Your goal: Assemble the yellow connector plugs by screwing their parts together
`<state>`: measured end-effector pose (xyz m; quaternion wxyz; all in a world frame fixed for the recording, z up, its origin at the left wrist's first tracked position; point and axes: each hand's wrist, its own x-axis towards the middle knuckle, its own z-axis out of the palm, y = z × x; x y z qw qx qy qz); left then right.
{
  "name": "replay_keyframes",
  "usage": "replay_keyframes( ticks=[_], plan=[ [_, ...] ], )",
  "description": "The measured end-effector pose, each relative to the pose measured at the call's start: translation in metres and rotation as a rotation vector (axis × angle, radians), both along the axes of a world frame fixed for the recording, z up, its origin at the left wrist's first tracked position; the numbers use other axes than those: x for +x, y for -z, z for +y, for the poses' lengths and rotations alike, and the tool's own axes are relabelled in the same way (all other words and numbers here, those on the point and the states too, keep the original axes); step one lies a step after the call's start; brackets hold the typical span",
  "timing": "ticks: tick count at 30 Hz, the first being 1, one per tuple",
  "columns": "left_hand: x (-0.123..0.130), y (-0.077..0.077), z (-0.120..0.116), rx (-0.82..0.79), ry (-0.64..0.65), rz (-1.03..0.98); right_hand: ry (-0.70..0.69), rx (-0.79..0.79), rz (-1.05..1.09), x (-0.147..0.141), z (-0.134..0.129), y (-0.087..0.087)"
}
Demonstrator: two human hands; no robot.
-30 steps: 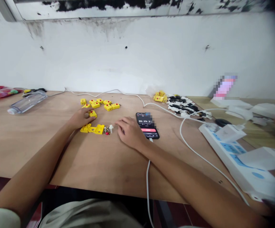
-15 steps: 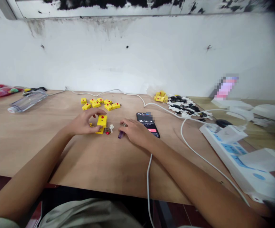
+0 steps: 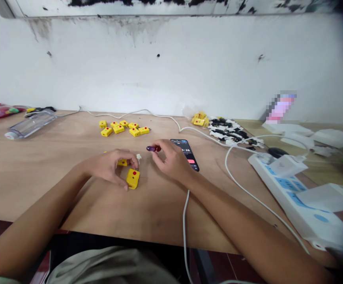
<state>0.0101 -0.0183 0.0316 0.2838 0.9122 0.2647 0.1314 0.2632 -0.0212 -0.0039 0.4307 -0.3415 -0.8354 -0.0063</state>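
Between the thumb and fingers of my left hand [image 3: 112, 165] is a yellow block [image 3: 133, 179] with a red dot, low over the table. Another yellow piece [image 3: 122, 162] shows behind those fingers. My right hand [image 3: 171, 159] grips a dark purple screwdriver handle [image 3: 152, 148], raised over the table to the right of the block. A small white part [image 3: 139, 156] lies between the hands. Several yellow blocks [image 3: 118, 128] with red dots lie further back on the table.
A phone [image 3: 192, 159] lies beside my right hand. Black and white parts [image 3: 227, 132] and bagged yellow pieces [image 3: 200, 119] are at the back right. A white power strip [image 3: 292, 197] with cables is at right, a clear container [image 3: 33, 124] at left.
My left hand has brought the yellow block down toward me and slightly right. The purple handle has been lifted and turned in my right hand, away from the table.
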Motion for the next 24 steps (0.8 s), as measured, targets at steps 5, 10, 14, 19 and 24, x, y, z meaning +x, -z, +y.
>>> replay_keyframes(
  ticks=[5,10,14,19,24],
  plan=[
    [0.001,0.003,0.0,0.052,0.009,0.04,-0.014,0.027,0.034,-0.002,-0.004,0.001],
    [0.008,0.004,-0.002,0.147,-0.004,0.109,-0.028,-0.081,0.159,0.0,-0.008,-0.003],
    [0.017,0.011,-0.005,0.223,-0.027,0.127,-0.117,-0.141,0.383,0.0,-0.013,-0.007],
    [0.026,0.013,-0.008,0.321,0.003,0.113,-0.265,-0.191,0.578,-0.01,-0.024,-0.009],
    [0.025,0.008,-0.01,0.287,0.139,0.087,-0.391,-0.288,0.581,-0.019,-0.035,-0.007]
  ],
)
